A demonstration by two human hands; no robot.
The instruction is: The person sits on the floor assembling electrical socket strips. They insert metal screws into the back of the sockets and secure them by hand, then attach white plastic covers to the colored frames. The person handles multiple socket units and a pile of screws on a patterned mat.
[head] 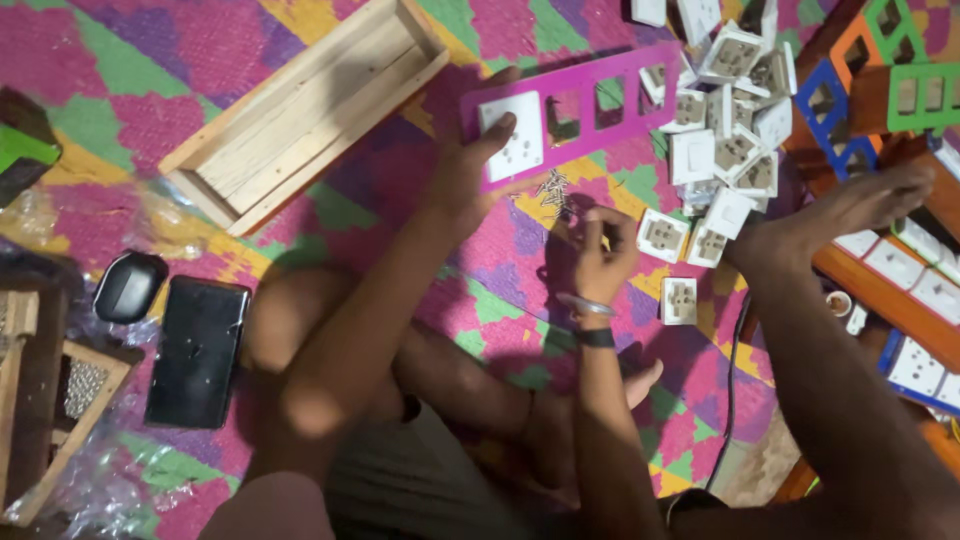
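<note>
- Bent knees and a grey garment fill the near edge, and both forearms reach away from them over a pink, green and purple patterned mat [130,110].
- Pressing down with spread, open fingers, the left hand [470,160] holds the left end of a long magenta switch plate [620,95], the thumb lying on a white socket module [512,135] seated in the plate's first opening.
- Remaining openings of that plate stand unfilled, showing the mat through them.
- Just near of the plate, the right hand [600,250] has its fingertips pinched together; whether they hold a screw is too small to tell. Its wrist wears a metal bangle and a dark band.
- Between the two hands lies a small heap of screws [553,190], touching the plate's near edge.
- Right of the right hand sits a pile of white socket modules [725,110], with single ones scattered nearer.
- A bare foot [860,200] rests to the right, beside blue and green plates [900,90] and a wooden board carrying white switches.
- Far left lies an open wooden box [300,110]; near left, a black phone [197,350] and a small black case [128,285].
</note>
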